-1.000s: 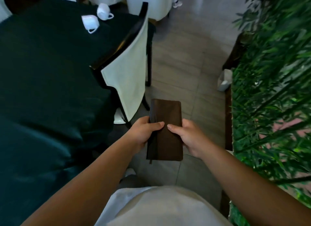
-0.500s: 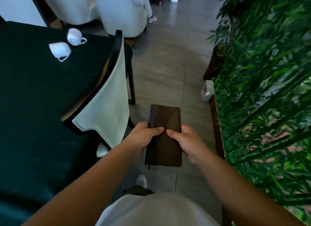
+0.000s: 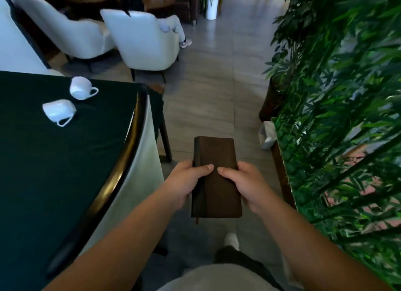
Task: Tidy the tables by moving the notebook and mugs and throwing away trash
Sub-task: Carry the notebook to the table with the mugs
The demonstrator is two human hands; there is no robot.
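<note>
Above the tiled floor, the left hand and right hand grasp a closed, unmarked brown notebook, its long axis pointing away; two mugs lie on the table.

A dark brown notebook sat closed at the centre of the frame, held flat above the floor with its long side running away from the viewer. Its spine lay along the left edge, and a thin ribbon marker hung from the near left corner. The left hand gripped its left edge and the right hand its right edge, both thumbs pressed on the cover. Two white mugs lay on their sides on the dark green table at the left of the frame, close together, handles pointing right.
</note>
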